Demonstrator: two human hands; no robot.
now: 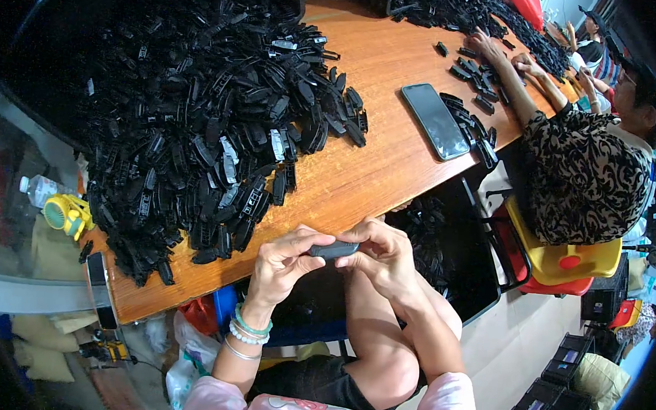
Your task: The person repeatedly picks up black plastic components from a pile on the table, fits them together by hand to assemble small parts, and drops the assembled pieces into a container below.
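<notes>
In front of me, just off the table edge, I hold a small oblong black plastic piece with rounded ends. My left hand pinches one end between thumb and fingers. At the other end, my right hand grips with its thumb below and fingers above. Both hands are closed on this piece, and its underside is hidden. A large heap of similar black plastic pieces covers the left side of the wooden table, reaching close to my hands.
A dark phone lies on the table near loose black pieces. At right, a co-worker in a patterned top reaches among them. A black crate with more pieces stands below the edge. A yellow fan sits left.
</notes>
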